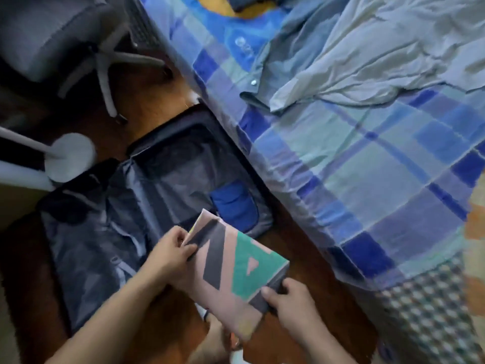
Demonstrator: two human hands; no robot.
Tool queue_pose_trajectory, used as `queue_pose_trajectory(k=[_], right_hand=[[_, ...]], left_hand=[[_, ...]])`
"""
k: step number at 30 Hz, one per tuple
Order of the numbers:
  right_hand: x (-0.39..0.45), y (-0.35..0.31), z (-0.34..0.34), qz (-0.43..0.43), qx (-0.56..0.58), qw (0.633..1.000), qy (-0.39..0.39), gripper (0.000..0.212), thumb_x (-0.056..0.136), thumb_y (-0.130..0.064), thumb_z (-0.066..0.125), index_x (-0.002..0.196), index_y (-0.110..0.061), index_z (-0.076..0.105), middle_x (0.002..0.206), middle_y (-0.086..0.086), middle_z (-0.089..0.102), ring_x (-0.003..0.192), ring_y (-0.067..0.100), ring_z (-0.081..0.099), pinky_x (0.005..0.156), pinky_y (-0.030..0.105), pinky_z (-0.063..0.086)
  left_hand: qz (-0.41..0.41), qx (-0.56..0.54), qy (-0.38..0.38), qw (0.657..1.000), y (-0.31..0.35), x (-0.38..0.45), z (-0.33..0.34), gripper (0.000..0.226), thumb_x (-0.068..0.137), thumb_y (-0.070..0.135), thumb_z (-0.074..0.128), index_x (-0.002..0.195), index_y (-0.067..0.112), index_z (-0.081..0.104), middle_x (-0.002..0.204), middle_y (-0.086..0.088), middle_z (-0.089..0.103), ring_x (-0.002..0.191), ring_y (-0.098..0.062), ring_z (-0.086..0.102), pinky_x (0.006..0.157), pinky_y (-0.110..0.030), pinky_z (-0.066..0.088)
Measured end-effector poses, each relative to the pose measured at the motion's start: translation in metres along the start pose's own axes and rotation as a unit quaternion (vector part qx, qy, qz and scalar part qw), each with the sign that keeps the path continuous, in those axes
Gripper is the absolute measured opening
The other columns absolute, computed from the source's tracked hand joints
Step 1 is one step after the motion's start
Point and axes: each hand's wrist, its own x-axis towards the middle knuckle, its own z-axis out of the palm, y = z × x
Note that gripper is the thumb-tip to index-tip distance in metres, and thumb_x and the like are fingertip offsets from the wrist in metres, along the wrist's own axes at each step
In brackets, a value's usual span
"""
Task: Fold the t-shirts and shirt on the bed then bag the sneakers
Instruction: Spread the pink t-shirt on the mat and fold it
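Observation:
A folded pink, grey and green patterned garment (231,266) is held between both hands above the floor by the open suitcase (131,206). My left hand (172,252) pinches its far left corner. My right hand (291,300) grips its near right edge. On the bed (367,179) lie an unfolded grey-blue button shirt (278,64) and a crumpled pale grey t-shirt (380,53). A blue t-shirt (231,40) with a white logo lies partly under them. No sneakers are in view.
The dark suitcase lies open on the wooden floor beside the bed, with a blue folded item (233,206) inside. An office chair (78,48) stands at the upper left, and a white round stand base (69,156) sits left of the suitcase.

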Motion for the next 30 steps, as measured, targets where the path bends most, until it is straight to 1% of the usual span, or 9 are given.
queue_pose_trajectory(k=[2,7,12,16,19,23,26,28,30], right_hand=[[0.056,0.002,0.070,0.047,0.035,0.998,0.036,0.015,0.088,-0.008,0.075,0.076,-0.013,0.067,0.077,-0.009,0.069,0.070,0.008,0.062,0.055,0.013,0.044],[0.193,0.007,0.178,0.092,0.121,0.979,0.133,0.013,0.089,-0.009,0.072,0.078,-0.007,0.067,0.090,0.010,0.074,0.082,0.022,0.067,0.070,0.031,0.052],[0.320,0.005,0.211,0.113,0.203,0.949,0.215,0.023,0.094,-0.014,0.065,0.114,-0.003,0.064,0.113,0.017,0.070,0.095,0.030,0.068,0.085,0.040,0.058],[0.391,0.010,0.207,0.166,0.211,0.928,0.258,0.034,0.101,-0.010,0.052,0.132,0.003,0.055,0.128,0.023,0.062,0.112,0.036,0.063,0.072,0.027,0.046],[0.415,0.022,0.201,0.188,0.162,0.922,0.296,0.036,0.102,-0.013,0.051,0.133,0.004,0.055,0.132,0.023,0.060,0.120,0.036,0.060,0.077,0.030,0.044],[0.410,0.034,0.203,0.171,0.070,0.907,0.378,0.027,0.104,-0.018,0.051,0.120,0.001,0.060,0.127,0.024,0.061,0.109,0.038,0.061,0.083,0.035,0.045],[0.391,0.029,0.207,0.140,0.095,0.898,0.406,0.018,0.105,-0.012,0.047,0.104,0.003,0.057,0.115,0.025,0.061,0.090,0.036,0.055,0.073,0.032,0.040],[0.388,0.028,0.211,0.113,0.129,0.894,0.413,0.016,0.104,-0.010,0.050,0.091,-0.001,0.052,0.100,0.021,0.062,0.087,0.036,0.056,0.070,0.032,0.042],[0.387,0.024,0.212,0.077,0.134,0.896,0.417,0.017,0.103,-0.011,0.052,0.087,-0.006,0.050,0.090,0.012,0.060,0.081,0.029,0.054,0.068,0.028,0.038]], left_hand=[[0.034,0.045,-0.008,0.998,-0.038,0.073,-0.009,0.021,0.089,0.011,0.068,0.079,0.016,0.050,0.076,0.000,0.058,0.074,-0.019,0.053,0.062,-0.024,0.038],[0.095,0.076,0.013,0.992,-0.078,0.233,-0.001,0.031,0.090,0.015,0.065,0.075,0.023,0.039,0.073,0.008,0.049,0.078,-0.025,0.048,0.065,-0.036,0.026],[0.114,0.048,0.011,0.992,-0.058,0.357,0.031,0.019,0.090,0.016,0.066,0.087,0.020,0.048,0.083,0.001,0.053,0.085,-0.025,0.051,0.071,-0.031,0.032],[0.120,0.064,-0.024,0.990,-0.058,0.431,0.076,0.015,0.090,0.017,0.068,0.097,0.016,0.055,0.096,-0.006,0.058,0.089,-0.026,0.054,0.070,-0.028,0.034],[0.167,0.058,-0.022,0.984,-0.069,0.460,0.112,0.017,0.093,0.022,0.067,0.106,0.015,0.060,0.102,-0.006,0.062,0.094,-0.027,0.056,0.073,-0.027,0.035],[0.199,-0.047,0.035,0.978,-0.095,0.448,0.141,0.027,0.097,0.024,0.058,0.125,0.020,0.057,0.114,0.001,0.064,0.111,-0.025,0.059,0.091,-0.029,0.043],[0.063,-0.024,0.030,0.997,-0.117,0.419,0.150,0.055,0.097,0.032,0.053,0.149,0.022,0.038,0.146,-0.013,0.045,0.134,-0.037,0.042,0.110,-0.043,0.035],[-0.032,-0.083,-0.001,0.996,-0.127,0.412,0.148,0.051,0.097,0.032,0.052,0.145,0.019,0.044,0.142,-0.013,0.053,0.128,-0.035,0.049,0.103,-0.040,0.040],[-0.002,-0.155,0.002,0.988,-0.124,0.413,0.143,0.027,0.094,0.021,0.055,0.120,0.020,0.059,0.116,-0.003,0.066,0.107,-0.028,0.061,0.089,-0.035,0.048]])
